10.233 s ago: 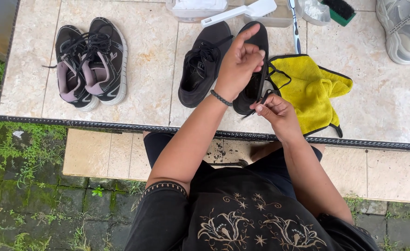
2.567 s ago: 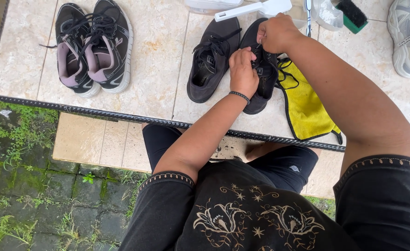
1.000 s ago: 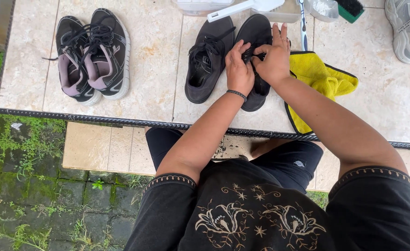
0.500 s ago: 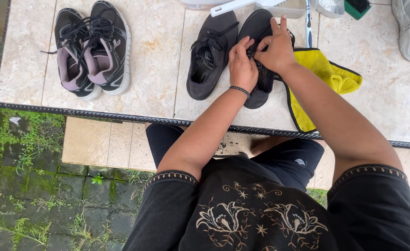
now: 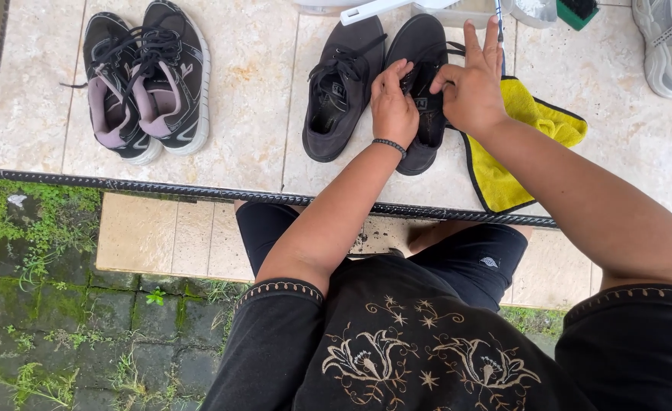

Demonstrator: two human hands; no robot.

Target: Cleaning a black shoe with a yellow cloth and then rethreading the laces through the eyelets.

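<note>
Fingers (image 5: 479, 46) now lifted — black shoe (image 5: 426, 84) toe pointing away.

Bare tabletop (image 5: 256, 99) lies open between the black-and-pink sneakers (image 5: 142, 80) and black shoes (image 5: 343, 91).

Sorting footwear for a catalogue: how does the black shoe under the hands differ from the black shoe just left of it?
The right black shoe has both the left hand and right hand at its laces; the left black shoe lies untouched. The left shoe's opening shows fully; the right shoe's is mostly covered by the hands. Both are dark lace-ups, toes pointing away, side by side on the tiled table.
</note>
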